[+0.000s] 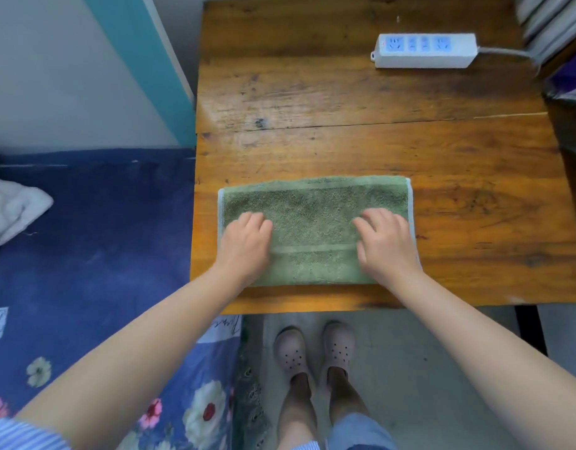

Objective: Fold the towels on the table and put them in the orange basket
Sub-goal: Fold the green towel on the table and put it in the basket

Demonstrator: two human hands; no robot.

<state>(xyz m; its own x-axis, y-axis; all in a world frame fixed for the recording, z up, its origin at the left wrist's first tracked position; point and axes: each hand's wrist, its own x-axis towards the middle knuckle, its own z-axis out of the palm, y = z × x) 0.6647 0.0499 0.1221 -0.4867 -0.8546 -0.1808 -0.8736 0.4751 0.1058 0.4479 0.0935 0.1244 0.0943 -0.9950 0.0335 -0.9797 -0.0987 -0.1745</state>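
Both hands flat, fingers relaxed: left hand (pixel 244 243), right hand (pixel 385 243) pressing green towel (pixel 312 219), table (pixel 345 125) edge at 6 o'clock. Mid-fold, smoothing. Next prob: fold again, need corner pinch. Basket not in view.

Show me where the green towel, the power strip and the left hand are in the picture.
green towel (pixel 312 206): head view, on the bare terry middle between the hands.
power strip (pixel 424 50): head view, on its white top among the blue sockets.
left hand (pixel 244 245): head view, on the back of the hand.
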